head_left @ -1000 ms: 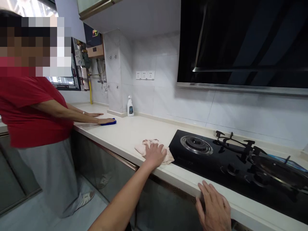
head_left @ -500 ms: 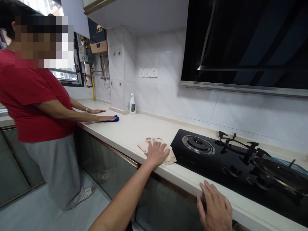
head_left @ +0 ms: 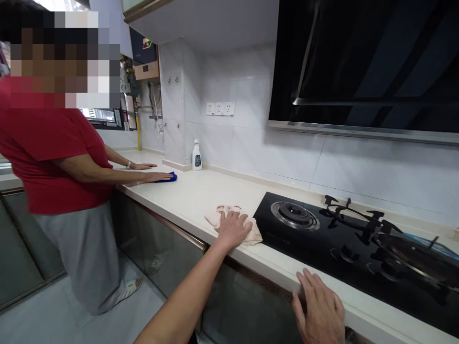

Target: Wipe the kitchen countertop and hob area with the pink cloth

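My left hand lies with its fingers spread flat on a crumpled pinkish-white cloth, pressing it on the cream countertop just left of the black glass hob. My right hand rests on the counter's front edge, fingers stretched out and holding nothing. To the left another person in a red shirt leans over the counter with one hand pressed on a blue cloth.
A white spray bottle stands by the back wall. The hob carries a bare burner, a loose pan support and a dark pan. A black range hood hangs overhead. Cabinet fronts run below the counter.
The view shifted slightly. My hands stay put on the cloth and the counter edge. The other person's hand with the blue cloth slid a little along the counter.
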### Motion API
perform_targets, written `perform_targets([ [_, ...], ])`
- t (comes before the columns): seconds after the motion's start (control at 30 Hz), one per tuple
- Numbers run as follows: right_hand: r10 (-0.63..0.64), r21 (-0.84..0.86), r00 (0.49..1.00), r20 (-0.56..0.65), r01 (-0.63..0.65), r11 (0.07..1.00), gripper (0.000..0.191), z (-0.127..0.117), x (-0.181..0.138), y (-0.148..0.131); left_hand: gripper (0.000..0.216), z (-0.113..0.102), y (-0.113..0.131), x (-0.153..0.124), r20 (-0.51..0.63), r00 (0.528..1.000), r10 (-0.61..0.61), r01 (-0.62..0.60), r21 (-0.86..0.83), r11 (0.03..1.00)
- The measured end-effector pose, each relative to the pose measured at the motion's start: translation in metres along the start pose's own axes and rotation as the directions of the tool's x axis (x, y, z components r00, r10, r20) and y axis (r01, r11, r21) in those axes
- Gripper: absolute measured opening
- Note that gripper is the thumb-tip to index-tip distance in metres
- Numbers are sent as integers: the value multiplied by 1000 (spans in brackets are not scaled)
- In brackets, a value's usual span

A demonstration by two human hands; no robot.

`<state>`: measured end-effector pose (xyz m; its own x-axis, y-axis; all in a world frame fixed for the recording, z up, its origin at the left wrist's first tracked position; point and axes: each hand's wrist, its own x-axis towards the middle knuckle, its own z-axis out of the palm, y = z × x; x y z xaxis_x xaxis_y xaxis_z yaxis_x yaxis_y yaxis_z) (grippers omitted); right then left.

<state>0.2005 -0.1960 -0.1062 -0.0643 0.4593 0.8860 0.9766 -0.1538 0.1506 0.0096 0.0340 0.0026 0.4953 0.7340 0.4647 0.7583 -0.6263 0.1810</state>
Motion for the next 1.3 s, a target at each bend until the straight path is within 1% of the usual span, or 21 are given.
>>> perform_targets([
  [0.23, 21, 13, 1000, -4, -21, 1000, 38, -4, 4, -3, 38, 1, -1, -1, -30, 1000, 8, -8, 18, 1000],
  [0.4, -2, 2, 1000, -26, 2, 1000, 40, -2, 4, -2, 38, 1, -1, 0, -20, 1000, 5, -5, 17, 1000],
  [0.6, 19, 18, 1000, 5, -19, 1000, 41, -3, 3, -3, 41, 1, -2, 0, -17, 1000, 9, -9, 29, 1000],
  [0.83, 35, 25, 999, 10, -35, 999, 42, -2, 2, -3, 40, 2, -2, -1, -20, 1000, 5, -4, 31, 1000],
  [0.97, 16, 25, 999, 28, -17, 1000, 42, -1, 0, 0, 40, 0, 0, -2, 3, 1000, 3, -3, 23, 1000],
  [1.3, 6, -7, 1000, 11, -6, 1000, 43, 2, 0, 0, 42, -2, -5, 0, 29, 999, 28, -30, 73, 997],
])
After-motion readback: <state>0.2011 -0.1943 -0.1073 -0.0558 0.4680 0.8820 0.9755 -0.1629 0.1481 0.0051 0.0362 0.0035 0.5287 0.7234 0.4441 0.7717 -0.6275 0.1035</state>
